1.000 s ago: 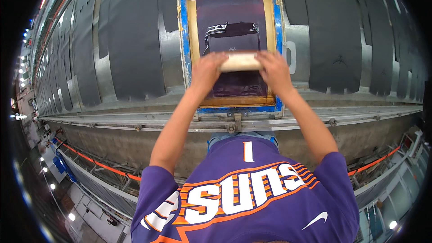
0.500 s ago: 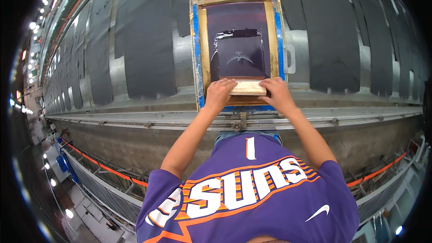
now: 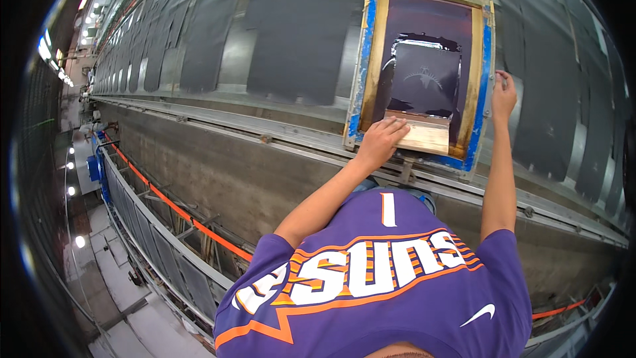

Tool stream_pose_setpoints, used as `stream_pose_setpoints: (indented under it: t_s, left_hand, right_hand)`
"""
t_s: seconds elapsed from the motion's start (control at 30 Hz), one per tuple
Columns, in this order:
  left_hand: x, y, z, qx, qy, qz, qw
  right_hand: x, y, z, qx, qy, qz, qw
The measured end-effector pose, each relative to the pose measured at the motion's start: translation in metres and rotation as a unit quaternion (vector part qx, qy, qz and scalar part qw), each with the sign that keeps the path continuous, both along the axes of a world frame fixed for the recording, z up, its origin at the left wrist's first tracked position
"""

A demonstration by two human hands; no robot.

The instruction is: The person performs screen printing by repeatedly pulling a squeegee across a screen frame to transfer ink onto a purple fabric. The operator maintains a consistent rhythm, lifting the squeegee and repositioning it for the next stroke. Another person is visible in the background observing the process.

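Note:
A screen-printing frame [image 3: 364, 59] with blue-taped sides lies on the long table. Dark ink [image 3: 407, 103] borders the pale printed design in its mesh. Across the near end of the mesh rests a squeegee with a wooden grip [image 3: 427, 136]. My left hand [image 3: 383, 140] is closed over the squeegee's left end. At the frame's right side, my right hand [image 3: 504, 96] has its fingers curled around the metal side handle [image 3: 489, 101], which the hand partly hides.
Dark fabric panels [image 3: 295, 40] lie in a row along the table, with shiny metallic strips between them. A metal rail [image 3: 218, 122] follows the table's near edge. Behind me runs an orange strip [image 3: 179, 211] beside another long table.
My right hand has left the squeegee and moved to the frame's right side handle. My left hand stays on the squeegee. The view has turned, so the frame appears farther right and tilted.

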State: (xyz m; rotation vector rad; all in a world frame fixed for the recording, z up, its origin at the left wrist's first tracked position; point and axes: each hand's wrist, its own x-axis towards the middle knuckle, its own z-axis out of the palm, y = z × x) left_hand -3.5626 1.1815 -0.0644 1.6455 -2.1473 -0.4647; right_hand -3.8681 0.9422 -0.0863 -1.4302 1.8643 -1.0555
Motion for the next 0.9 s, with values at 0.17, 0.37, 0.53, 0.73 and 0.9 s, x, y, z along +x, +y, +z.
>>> stream_pose_setpoints:
  t_s: [0.17, 0.37, 0.53, 0.73, 0.9]
  left_hand:
    - [0.129, 0.026, -0.007, 0.024, -0.037, 0.059, 0.997]
    - [0.285, 0.042, 0.017, 0.041, -0.048, 0.084, 0.995]
    - [0.32, 0.043, 0.027, -0.008, 0.097, 0.254, 0.962]
    - [0.342, 0.019, 0.02, 0.055, 0.054, 0.338, 0.938]
    - [0.297, -0.02, 0.005, 0.003, -0.003, 0.269, 0.963]
  right_hand:
    - [0.16, 0.021, -0.032, -0.032, -0.064, 0.012, 0.997]
    - [0.317, 0.057, -0.025, -0.033, -0.112, 0.013, 0.993]
    - [0.338, 0.066, -0.013, -0.026, -0.08, 0.005, 0.996]
    - [0.344, 0.065, -0.015, 0.007, -0.027, -0.004, 1.0]
    - [0.346, 0.066, -0.016, -0.003, -0.019, -0.015, 1.0]
